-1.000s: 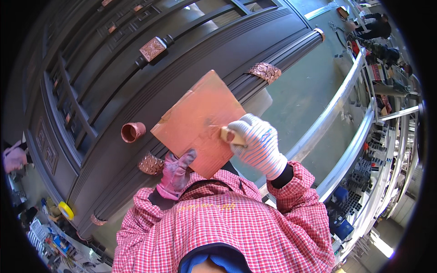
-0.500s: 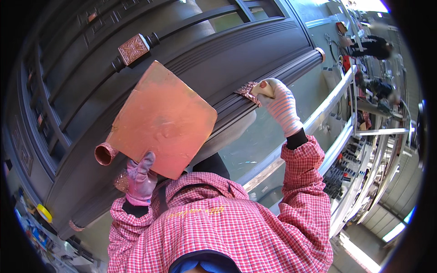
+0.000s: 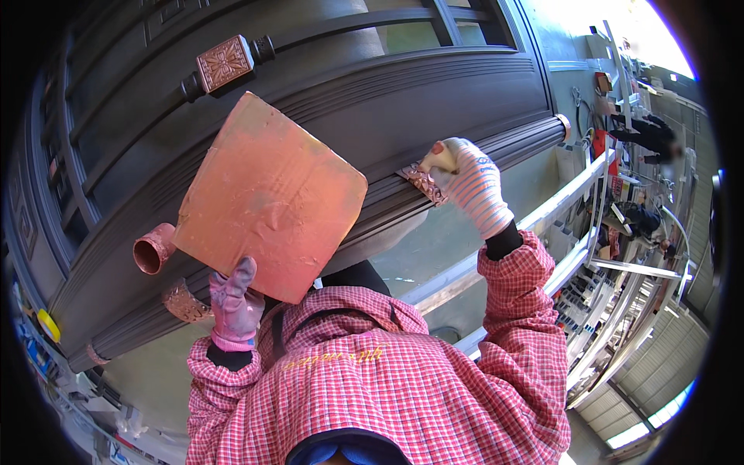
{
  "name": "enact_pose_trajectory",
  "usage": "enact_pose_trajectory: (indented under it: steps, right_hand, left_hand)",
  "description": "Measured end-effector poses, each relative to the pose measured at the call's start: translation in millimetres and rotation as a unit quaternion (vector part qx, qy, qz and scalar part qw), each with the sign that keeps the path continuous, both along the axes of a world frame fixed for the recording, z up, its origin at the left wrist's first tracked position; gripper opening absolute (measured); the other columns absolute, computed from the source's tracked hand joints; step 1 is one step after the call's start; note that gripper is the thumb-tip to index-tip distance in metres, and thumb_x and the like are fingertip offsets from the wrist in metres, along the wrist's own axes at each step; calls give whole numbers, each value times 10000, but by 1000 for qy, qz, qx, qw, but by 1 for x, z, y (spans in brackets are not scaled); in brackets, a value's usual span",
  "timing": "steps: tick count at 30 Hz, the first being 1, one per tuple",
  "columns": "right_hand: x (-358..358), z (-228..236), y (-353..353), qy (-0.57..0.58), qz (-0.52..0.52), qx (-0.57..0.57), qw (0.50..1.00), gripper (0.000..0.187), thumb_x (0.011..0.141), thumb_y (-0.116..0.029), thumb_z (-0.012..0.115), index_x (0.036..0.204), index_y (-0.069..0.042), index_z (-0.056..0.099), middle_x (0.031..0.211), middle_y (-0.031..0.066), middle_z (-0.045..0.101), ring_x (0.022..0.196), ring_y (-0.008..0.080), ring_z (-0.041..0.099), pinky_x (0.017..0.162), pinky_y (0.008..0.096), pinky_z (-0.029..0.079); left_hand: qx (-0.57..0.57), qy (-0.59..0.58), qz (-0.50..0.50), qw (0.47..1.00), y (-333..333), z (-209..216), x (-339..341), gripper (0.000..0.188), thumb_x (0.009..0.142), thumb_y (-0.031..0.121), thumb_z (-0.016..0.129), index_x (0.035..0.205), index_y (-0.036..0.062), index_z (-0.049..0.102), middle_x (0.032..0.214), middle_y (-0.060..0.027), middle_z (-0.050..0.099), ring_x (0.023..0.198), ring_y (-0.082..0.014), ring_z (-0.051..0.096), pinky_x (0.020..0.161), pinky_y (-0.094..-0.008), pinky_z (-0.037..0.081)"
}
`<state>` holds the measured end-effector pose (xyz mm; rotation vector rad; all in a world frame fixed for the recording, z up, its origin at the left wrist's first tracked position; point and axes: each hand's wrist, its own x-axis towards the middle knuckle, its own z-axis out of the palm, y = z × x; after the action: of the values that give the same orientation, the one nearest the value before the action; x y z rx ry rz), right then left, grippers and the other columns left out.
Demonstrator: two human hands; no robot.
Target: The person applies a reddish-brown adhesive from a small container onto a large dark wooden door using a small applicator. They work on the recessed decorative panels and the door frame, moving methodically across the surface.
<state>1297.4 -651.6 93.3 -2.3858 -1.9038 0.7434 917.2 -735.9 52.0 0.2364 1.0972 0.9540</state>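
My left hand (image 3: 236,306), in a pink paint-stained glove, grips the lower edge of a flat, copper-smeared square board (image 3: 271,198), thumb on its face. By the board's left corner sits a copper-coloured cylindrical cup (image 3: 155,248), its round mouth showing. My right hand (image 3: 473,182), in a striped knit glove, is closed at a copper-coloured ornament (image 3: 425,184) on a dark ridged moulding (image 3: 508,151). A cream-coloured part with a reddish spot shows at its fingers. I cannot make out whether this is glove or a held thing.
A large dark panelled door (image 3: 372,108) lies ahead, bearing a square copper-coloured ornament (image 3: 225,63). Another copper-coloured band (image 3: 186,301) wraps the moulding near my left hand. To the right run pale metal rails (image 3: 570,186). A person in dark clothes (image 3: 651,138) is farther off.
The view has shifted, so more of the copper-coloured band beside my left hand shows. My right hand stays at the ornament, its wrist slightly turned. The board remains in my left hand.
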Motion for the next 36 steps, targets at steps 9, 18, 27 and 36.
enact_pose_trajectory:
  steps: [9, 18, 27, 36]
  right_hand:
    - [4, -6, 20, -43, 75, -123, 989, 292, 790, -197, 709, 1057, -87, 666, 988, 135, 694, 935, 328, 679, 832, 404, 545]
    - [11, -2, 43, -142, 109, -157, 971, 289, 789, -212, 702, 1050, -91, 668, 972, 145, 699, 903, 334, 689, 805, 399, 558]
    - [2, 7, 29, 18, 104, -97, 990, 323, 760, -172, 764, 1057, -75, 683, 928, 133, 694, 845, 307, 691, 780, 359, 571]
    - [22, -2, 19, -68, 69, -88, 991, 285, 772, -226, 719, 1021, -101, 659, 947, 126, 679, 894, 325, 676, 793, 397, 551]
  left_hand:
    - [-25, -2, 14, 1000, 4, -4, 3, 482, 916, 135, 685, 1367, 98, 520, 1298, -67, 594, 1129, -246, 623, 938, -442, 545]
    - [-12, -26, 15, 999, 9, -9, 2, 469, 917, 149, 678, 1356, 95, 523, 1291, -67, 596, 1131, -258, 626, 939, -461, 549]
    - [-16, 5, 3, 1000, 24, 0, 10, 511, 905, 161, 692, 1374, 72, 509, 1292, -75, 591, 1135, -252, 619, 929, -449, 543]
    - [-23, 3, -1, 1000, 30, 4, 16, 525, 903, 164, 698, 1382, 71, 505, 1305, -80, 586, 1150, -248, 613, 951, -445, 532]
